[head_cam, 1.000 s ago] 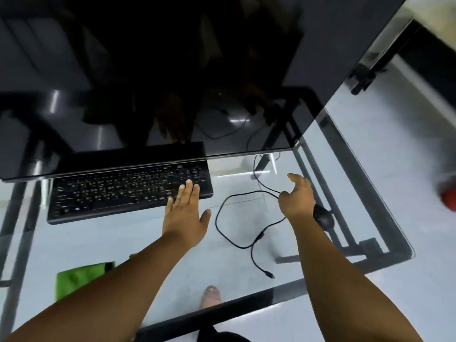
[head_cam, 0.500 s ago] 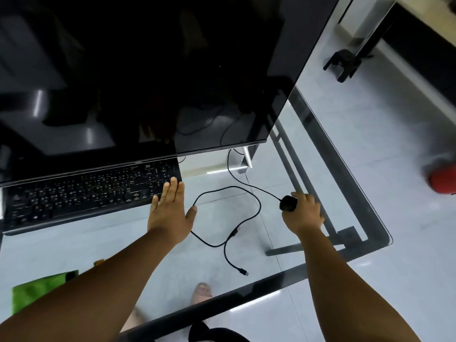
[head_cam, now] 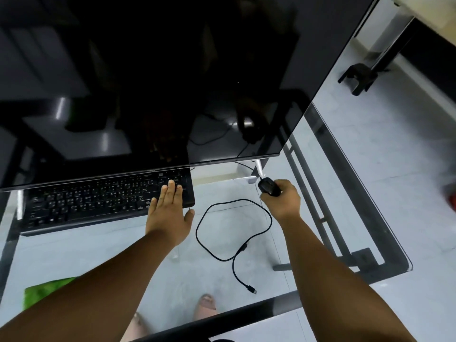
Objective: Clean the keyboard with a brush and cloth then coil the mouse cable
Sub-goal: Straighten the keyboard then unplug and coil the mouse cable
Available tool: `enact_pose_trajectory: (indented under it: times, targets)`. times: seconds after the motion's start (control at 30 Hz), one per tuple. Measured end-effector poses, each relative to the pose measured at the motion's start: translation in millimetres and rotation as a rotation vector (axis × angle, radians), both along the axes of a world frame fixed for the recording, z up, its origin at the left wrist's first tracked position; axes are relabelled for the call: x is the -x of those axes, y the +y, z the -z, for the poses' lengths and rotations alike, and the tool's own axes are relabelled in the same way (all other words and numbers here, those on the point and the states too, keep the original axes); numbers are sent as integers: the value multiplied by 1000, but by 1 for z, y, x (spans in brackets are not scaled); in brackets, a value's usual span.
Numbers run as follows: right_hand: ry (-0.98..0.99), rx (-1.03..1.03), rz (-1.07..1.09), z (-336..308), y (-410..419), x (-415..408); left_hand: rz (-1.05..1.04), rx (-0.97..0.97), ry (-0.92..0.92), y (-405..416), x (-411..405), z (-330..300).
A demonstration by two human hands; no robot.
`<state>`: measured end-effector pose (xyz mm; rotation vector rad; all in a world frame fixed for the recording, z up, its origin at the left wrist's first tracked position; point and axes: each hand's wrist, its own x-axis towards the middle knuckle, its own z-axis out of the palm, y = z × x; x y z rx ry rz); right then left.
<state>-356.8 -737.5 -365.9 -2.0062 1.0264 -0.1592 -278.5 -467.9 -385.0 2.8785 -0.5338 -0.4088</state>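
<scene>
A black keyboard (head_cam: 98,201) lies on the glass desk, partly under the monitor's lower edge. My left hand (head_cam: 169,213) rests flat and open on its right end. My right hand (head_cam: 281,201) grips a black mouse (head_cam: 268,186) to the right of the keyboard, just below the monitor's corner. The mouse cable (head_cam: 222,233) forms a loose loop on the glass between my hands, and its plug end (head_cam: 252,290) lies near the front edge. A green cloth (head_cam: 42,293) shows at the front left, partly hidden by my left arm. No brush is visible.
A large dark monitor (head_cam: 172,82) overhangs the back of the glass desk (head_cam: 222,275). The desk's black frame (head_cam: 357,193) runs along the right and front edges. My feet show through the glass. A red object (head_cam: 450,196) sits on the floor at far right.
My right hand has closed around the mouse and carried it up toward the monitor's corner. The cable loop has shifted with it. My left hand stays on the keyboard's right end.
</scene>
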Motion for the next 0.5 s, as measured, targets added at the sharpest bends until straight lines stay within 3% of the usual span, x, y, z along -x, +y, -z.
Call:
enact_pose_trajectory:
  times: [0.5]
  targets:
    - [169, 115, -38, 6, 23, -66, 7, -32, 44, 10, -7, 7]
